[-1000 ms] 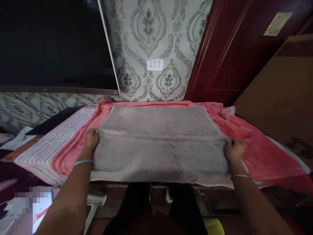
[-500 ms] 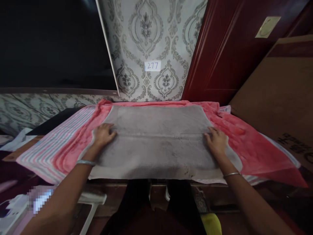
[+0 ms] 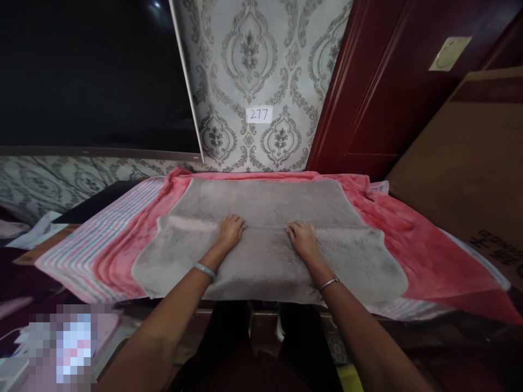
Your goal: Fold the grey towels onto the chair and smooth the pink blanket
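Both hands have slid inward since the earlier frame, from the towel's outer edges to near its middle. Head view: the left hand (image 3: 231,231) and right hand (image 3: 302,239) lie flat and palm-down on the grey towel (image 3: 265,201), close together but not touching. Fingers are slightly spread, and neither hand is gripping or pinching anything. A left bangle (image 3: 205,270) and right bracelet (image 3: 329,283) show on the wrists.

The towel lies roughly centred on a pink fleece blanket (image 3: 433,261), with its near edge by the person's lap. Its upper part looks smooth and flat. Its lower corners are spread wide in rounded lobes, wider than the upper part. Left on it: a crease running side to side under the hands, and a pale raised ridge (image 3: 190,222) left of the left hand.

A striped towel (image 3: 90,250) lies along the blanket's left side, and a wooden edge (image 3: 44,242) shows beyond it. Ahead are damask wallpaper (image 3: 249,65) with a "277" label (image 3: 259,114), a dark red door (image 3: 368,92) and a cardboard box (image 3: 461,179). Lower left is a pixelated patch, contents unreadable.
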A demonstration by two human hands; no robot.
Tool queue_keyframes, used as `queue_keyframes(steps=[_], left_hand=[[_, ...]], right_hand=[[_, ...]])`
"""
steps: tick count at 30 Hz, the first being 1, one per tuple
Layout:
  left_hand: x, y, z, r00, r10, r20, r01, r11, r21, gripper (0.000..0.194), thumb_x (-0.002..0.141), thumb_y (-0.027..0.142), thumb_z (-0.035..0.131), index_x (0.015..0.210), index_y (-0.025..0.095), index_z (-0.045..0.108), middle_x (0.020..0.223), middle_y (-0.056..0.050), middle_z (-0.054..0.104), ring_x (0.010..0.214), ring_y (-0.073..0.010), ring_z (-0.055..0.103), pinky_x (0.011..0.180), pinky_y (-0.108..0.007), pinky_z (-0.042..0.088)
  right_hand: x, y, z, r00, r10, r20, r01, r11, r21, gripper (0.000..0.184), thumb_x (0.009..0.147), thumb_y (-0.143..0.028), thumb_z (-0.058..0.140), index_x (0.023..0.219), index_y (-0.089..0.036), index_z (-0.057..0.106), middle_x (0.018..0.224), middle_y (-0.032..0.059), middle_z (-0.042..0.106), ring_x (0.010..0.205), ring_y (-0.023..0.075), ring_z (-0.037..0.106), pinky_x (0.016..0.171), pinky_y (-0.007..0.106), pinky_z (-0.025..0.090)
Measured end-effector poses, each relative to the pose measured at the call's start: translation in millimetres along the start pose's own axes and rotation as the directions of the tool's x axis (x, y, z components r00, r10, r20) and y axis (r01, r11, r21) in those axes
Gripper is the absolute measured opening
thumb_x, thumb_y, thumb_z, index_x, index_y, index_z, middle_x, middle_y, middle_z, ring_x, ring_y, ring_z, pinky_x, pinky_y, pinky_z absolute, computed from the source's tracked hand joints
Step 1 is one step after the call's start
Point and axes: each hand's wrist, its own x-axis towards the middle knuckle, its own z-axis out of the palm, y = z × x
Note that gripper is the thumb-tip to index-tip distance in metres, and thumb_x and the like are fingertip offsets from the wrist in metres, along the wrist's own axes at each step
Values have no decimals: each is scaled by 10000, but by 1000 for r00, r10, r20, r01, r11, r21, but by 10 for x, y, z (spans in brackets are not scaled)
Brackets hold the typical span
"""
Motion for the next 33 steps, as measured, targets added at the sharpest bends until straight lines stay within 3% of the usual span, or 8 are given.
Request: queue_keyframes(steps=[4,11,19,25,29,33], left_hand=[[-6,9,20,1000,-11,5,11,1000,4,235,998,259,490,934,176,701,1023,-157,655,1064,-305,564,889,-446,411],[-53,-85,-49,999,-12,35,11,999,37,174,970,215,552,1044,177,705,1099,-135,669,1104,-277,582,944,-415,439],[-393,-850,-432,996,-84,42,79,991,110,199,929,203,546,1022,170,718,1100,-161,696,1091,-321,621,921,-443,461],[-597,-1416,-624,991,-127,30,117,967,229,247,921,255,507,1036,189,716,1091,-144,716,1094,-312,642,939,-439,456],[-665,-1596,-721,986,-158,44,140,951,277,279,930,241,477,1073,181,709,1124,-152,720,1122,-318,642,951,-452,436],[-705,-1573,-807,973,-224,55,189,911,367,304,952,215,428,1052,141,705,1091,-188,722,1104,-338,650,986,-487,411]], right_hand=[[-30,-7,2,1000,27,4,-27,999,-23,245,991,-234,498,1006,-199,741,1019,128,705,1010,287,588,891,395,383],[-32,37,-132,994,25,107,-14,994,-106,228,977,-185,526,1087,-199,726,1103,113,705,1063,267,592,900,365,382],[-252,748,-614,983,57,173,-2,953,-302,259,983,-204,507,1104,-180,734,1124,126,715,1059,272,611,906,370,381],[-432,1234,-936,962,190,194,-95,905,-415,303,1000,-220,471,1157,-165,725,1159,131,714,1094,276,614,941,393,378],[-511,1365,-1008,963,219,158,-123,876,-466,302,992,-210,476,1166,-182,721,1198,123,703,1125,283,591,949,415,378],[-558,1335,-1003,967,217,135,-126,864,-487,305,994,-202,447,1079,-167,738,1146,140,712,1112,298,577,930,416,389]])
